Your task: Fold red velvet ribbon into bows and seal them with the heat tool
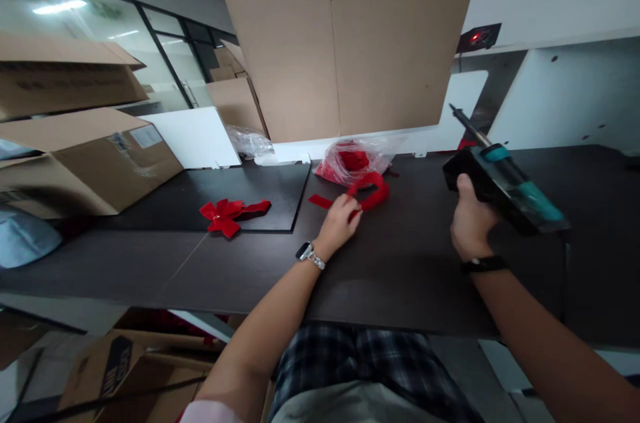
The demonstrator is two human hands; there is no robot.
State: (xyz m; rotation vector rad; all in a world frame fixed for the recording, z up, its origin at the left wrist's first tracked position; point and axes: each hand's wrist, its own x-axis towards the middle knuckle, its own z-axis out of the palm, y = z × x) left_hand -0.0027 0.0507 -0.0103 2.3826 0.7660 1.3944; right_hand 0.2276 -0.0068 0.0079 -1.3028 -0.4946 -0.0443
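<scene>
My left hand [342,224] is closed in a pinch on a red ribbon [376,195], which curls in a loop beside the fingers on the dark table. A short flat red end of ribbon shows left of the fingertips. My right hand [473,219] grips a black block-shaped holder [463,166] above the table. On that holder lies a soldering iron [520,179] with a teal and clear handle, its metal tip pointing up and to the left. Just behind the ribbon is a clear plastic bag [345,159] with red material inside.
A red flower-shaped ribbon bow [226,216] lies on a black board [260,186] at left. Cardboard boxes [115,156] stand farther left. Tall brown panels [345,43] rise at the back. The iron's cord [566,276] hangs at right. An open carton [145,369] is below the table.
</scene>
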